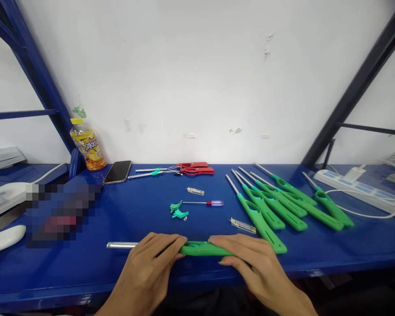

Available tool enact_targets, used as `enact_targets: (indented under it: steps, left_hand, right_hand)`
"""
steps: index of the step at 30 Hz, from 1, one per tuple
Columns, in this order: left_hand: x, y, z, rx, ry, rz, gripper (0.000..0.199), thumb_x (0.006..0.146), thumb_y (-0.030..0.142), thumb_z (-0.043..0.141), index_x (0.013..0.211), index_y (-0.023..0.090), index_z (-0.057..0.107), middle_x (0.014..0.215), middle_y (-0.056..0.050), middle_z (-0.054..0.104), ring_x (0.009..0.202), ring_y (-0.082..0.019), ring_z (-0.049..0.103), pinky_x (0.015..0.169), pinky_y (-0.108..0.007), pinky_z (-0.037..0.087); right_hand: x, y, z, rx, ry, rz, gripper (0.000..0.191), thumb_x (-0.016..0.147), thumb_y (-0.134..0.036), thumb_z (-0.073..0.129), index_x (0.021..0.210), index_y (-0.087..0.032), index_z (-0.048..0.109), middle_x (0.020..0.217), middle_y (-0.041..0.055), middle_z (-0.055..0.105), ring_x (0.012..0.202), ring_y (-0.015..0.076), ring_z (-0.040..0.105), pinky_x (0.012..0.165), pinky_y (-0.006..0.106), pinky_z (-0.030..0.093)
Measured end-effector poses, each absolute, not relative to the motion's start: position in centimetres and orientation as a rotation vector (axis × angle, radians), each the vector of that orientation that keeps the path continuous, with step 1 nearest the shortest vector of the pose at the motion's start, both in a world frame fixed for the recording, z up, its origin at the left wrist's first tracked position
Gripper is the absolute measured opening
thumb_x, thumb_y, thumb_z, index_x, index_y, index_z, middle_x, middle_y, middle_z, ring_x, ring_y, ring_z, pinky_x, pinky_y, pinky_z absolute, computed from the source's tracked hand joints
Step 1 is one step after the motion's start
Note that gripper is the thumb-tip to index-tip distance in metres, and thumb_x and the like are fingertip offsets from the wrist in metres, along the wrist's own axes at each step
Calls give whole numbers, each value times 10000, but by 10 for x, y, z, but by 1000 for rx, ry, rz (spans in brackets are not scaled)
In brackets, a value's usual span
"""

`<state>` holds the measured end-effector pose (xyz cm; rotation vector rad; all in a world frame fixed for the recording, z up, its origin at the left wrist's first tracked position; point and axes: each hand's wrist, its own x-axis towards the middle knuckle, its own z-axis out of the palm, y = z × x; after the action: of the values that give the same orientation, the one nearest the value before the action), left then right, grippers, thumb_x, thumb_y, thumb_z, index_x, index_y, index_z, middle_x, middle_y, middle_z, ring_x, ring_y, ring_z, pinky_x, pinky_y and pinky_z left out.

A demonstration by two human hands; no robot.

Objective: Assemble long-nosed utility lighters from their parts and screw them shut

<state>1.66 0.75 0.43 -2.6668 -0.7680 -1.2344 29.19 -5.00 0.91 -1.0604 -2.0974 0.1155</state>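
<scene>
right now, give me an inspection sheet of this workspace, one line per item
surface: blue tabletop, items spread across it
job's things: green lighter in hand, metal tube pointing left; more green lighters at right
clutter: phone and drink bottle at back left; screwdriver mid-table
grippers: left hand near the tube, right hand on the handle
cables: white cable beside the power strip
surroundings: scuffed white wall behind

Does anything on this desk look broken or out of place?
Yes: near the wall, red handles sit apart from metal tubes, with thin wires exposed between them, unlike the held green lighter. The wall has scuffed patches.
</scene>
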Motion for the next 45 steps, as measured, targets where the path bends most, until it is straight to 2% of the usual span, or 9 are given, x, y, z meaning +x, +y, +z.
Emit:
enact_targets:
  steps: [4, 7, 13, 17, 22, 27, 31, 36, 45]
  left_hand:
    - [17, 7, 3, -2648, -753, -1230, 306, 1069, 41, 496, 1279, 186, 667, 1106, -48, 803, 939, -190, 768, 837, -347, 582]
    - [17, 9, 2, -2655, -761, -1224, 320, 1085, 68, 485, 1330, 188, 653, 1136, -59, 793, 968, -193, 760, 855, -341, 594]
    - [20, 12, 2, -2703, -928, -1169, 299, 1127, 195, 463, 1361, 262, 638, 1202, -39, 766, 1024, -203, 748, 891, -374, 619]
    - [20, 15, 1, -2637, -1003, -1257, 258, 1122, 259, 514, 1343, 265, 647, 1128, -33, 766, 946, -197, 738, 830, -361, 621]
    - [17, 15, 3, -2646, -934, -1264, 287, 1118, 174, 499, 1359, 238, 641, 1101, -38, 771, 883, -178, 707, 791, -340, 584]
    - [16, 13, 4, -2765, -850, -1268, 358, 1088, 60, 473, 1382, 205, 617, 1133, -45, 771, 904, -169, 680, 769, -308, 571]
    - [18, 14, 2, -2710, -938, -1276, 326, 1075, 87, 506, 1330, 237, 643, 1105, -30, 756, 900, -182, 690, 794, -331, 581]
    - [17, 12, -1, -2786, -1118, -1133, 429, 1072, 129, 497, 1444, 326, 579, 1176, -33, 704, 1003, -224, 691, 874, -403, 606]
    - [16, 13, -1, -2847, -1190, -1074, 288, 1074, 219, 547, 1341, 313, 596, 1189, -44, 675, 1060, -267, 665, 944, -479, 566]
  right_hand:
    - [292, -50, 8, -1016, -2109, 143, 405, 1080, -130, 540, 1445, -274, 640, 1338, -5, 767, 1182, 154, 747, 1007, 209, 593]
    - [290, -49, 7, -1044, -2066, 115, 386, 1069, -143, 582, 1412, -302, 663, 1323, -17, 773, 1196, 158, 739, 1046, 236, 578]
    - [290, -47, 6, -1126, -1994, 69, 387, 1067, -161, 582, 1377, -371, 681, 1358, -31, 748, 1243, 190, 712, 1167, 368, 502]
    - [291, -47, 8, -1175, -1895, 117, 337, 1071, -192, 581, 1327, -363, 718, 1316, -11, 764, 1223, 211, 724, 1140, 387, 520]
    - [294, -46, 10, -1165, -1885, 173, 308, 1066, -224, 610, 1299, -379, 738, 1291, -27, 774, 1197, 201, 732, 1134, 370, 520]
    - [297, -46, 8, -1133, -1930, 178, 360, 1077, -193, 585, 1346, -396, 712, 1314, -41, 766, 1212, 177, 721, 1177, 362, 485]
    - [298, -47, 7, -1182, -1992, 206, 347, 1082, -208, 574, 1343, -384, 719, 1368, -10, 743, 1272, 211, 698, 1212, 434, 466]
    - [299, -46, 8, -1236, -2144, 269, 445, 1086, -178, 521, 1448, -411, 635, 1495, -5, 656, 1380, 234, 622, 1266, 547, 387]
    - [294, -44, 9, -1271, -2061, 318, 375, 1078, -297, 607, 1435, -407, 637, 1468, -9, 676, 1347, 229, 655, 1207, 446, 493]
